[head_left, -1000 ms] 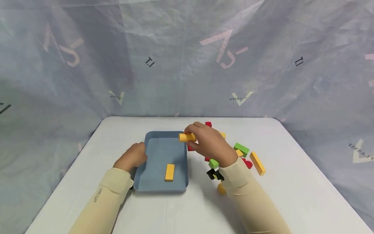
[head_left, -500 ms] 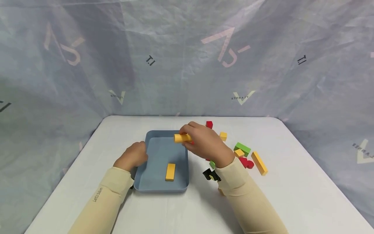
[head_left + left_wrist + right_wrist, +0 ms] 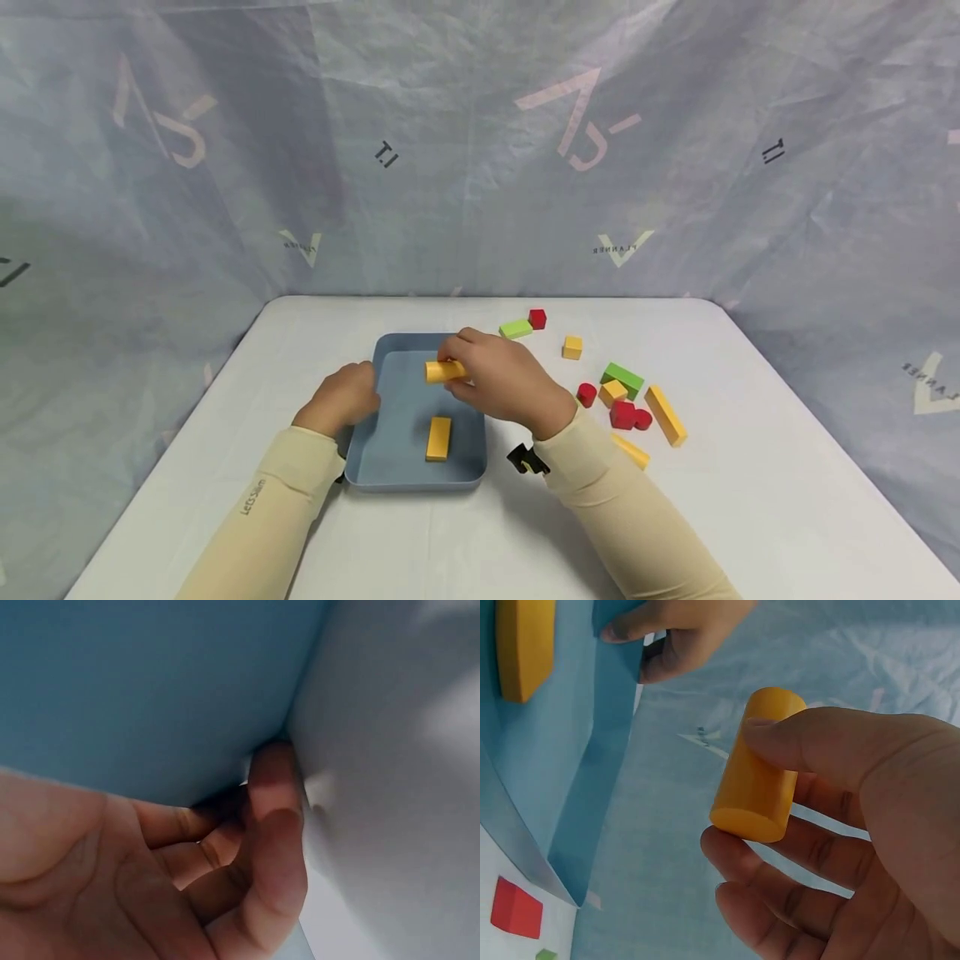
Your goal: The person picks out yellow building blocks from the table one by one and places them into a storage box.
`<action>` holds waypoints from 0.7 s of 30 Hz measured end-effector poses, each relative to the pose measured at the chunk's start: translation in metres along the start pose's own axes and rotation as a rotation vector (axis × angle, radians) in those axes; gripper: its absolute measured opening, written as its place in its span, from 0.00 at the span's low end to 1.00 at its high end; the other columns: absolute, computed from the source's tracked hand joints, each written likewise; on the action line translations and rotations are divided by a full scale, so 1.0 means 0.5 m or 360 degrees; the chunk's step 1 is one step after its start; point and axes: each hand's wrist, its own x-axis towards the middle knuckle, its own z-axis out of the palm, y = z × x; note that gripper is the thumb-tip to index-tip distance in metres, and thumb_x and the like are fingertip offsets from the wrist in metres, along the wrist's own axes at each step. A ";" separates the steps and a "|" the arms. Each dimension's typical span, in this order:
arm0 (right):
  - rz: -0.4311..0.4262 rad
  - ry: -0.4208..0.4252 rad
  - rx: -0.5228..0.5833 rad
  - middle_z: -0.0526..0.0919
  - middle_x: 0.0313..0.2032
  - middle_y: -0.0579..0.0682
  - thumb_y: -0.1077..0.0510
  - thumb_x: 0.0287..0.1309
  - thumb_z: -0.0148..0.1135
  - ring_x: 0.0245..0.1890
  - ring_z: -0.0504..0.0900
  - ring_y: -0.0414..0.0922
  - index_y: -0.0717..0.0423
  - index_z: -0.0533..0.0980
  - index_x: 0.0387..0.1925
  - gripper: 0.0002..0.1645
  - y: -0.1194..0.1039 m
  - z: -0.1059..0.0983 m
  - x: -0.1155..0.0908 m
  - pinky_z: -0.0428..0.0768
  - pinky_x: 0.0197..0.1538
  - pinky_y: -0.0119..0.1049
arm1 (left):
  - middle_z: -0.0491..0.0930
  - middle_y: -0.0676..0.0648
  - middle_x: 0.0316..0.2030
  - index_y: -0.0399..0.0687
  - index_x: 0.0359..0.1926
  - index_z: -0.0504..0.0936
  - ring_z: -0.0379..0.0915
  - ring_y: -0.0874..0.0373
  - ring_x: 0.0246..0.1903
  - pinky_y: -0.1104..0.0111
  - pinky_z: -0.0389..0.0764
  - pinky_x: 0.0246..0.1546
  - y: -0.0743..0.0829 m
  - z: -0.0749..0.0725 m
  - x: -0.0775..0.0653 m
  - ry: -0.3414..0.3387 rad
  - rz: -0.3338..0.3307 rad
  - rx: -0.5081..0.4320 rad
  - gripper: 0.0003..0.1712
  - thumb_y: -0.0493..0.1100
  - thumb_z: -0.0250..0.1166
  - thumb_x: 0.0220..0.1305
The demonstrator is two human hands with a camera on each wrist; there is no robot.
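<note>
A yellow cylinder block point(image 3: 444, 372) is pinched between the thumb and fingers of my right hand point(image 3: 506, 379), above the far right part of a blue-grey tray point(image 3: 401, 387). The right wrist view shows the cylinder point(image 3: 757, 769) whole, with the thumb across its side. My left hand point(image 3: 341, 402) grips the tray's left wall, thumb inside and fingers outside. Close up in the left wrist view, curled fingers point(image 3: 277, 855) touch the blue tray wall point(image 3: 150, 690). On the tray floor lies a yellow rectangular block point(image 3: 438, 439).
Right of the tray, several loose blocks are scattered on the white table point(image 3: 750, 500): a light green block point(image 3: 516, 329), a red cube point(image 3: 537, 319), a yellow cube point(image 3: 572, 347), a green block point(image 3: 621, 380) and a long yellow bar point(image 3: 666, 415). A grey curtain point(image 3: 465, 208) hangs behind.
My right hand has carried the yellow cylinder leftward and slightly nearer, from the tray's right rim to over its inside. More blocks now show behind it. The left hand stays on the tray.
</note>
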 end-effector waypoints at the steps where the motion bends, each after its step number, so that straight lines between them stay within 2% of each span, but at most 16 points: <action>1: 0.0002 -0.0004 0.0009 0.74 0.40 0.39 0.50 0.51 0.68 0.30 0.68 0.31 0.45 0.75 0.44 0.18 -0.002 0.003 0.000 0.76 0.32 0.30 | 0.74 0.40 0.30 0.27 0.46 0.71 0.70 0.50 0.26 0.57 0.77 0.26 0.000 0.001 0.000 0.0002 -0.0006 0.0001 0.17 0.32 0.57 0.55; 11: 0.0003 -0.0109 0.0017 0.73 0.38 0.39 0.51 0.51 0.67 0.28 0.67 0.31 0.45 0.76 0.43 0.16 -0.017 0.027 0.000 0.76 0.31 0.28 | 0.74 0.38 0.32 0.26 0.47 0.71 0.71 0.50 0.27 0.56 0.78 0.27 0.002 0.004 0.001 -0.0012 -0.0029 0.0011 0.19 0.33 0.58 0.55; 21: -0.0009 -0.0141 -0.0059 0.72 0.37 0.38 0.51 0.50 0.69 0.30 0.67 0.31 0.46 0.77 0.43 0.18 -0.013 0.037 0.002 0.76 0.32 0.29 | 0.74 0.37 0.35 0.27 0.48 0.70 0.70 0.49 0.29 0.55 0.77 0.30 -0.001 0.000 0.005 -0.0029 -0.0036 0.0008 0.18 0.34 0.57 0.57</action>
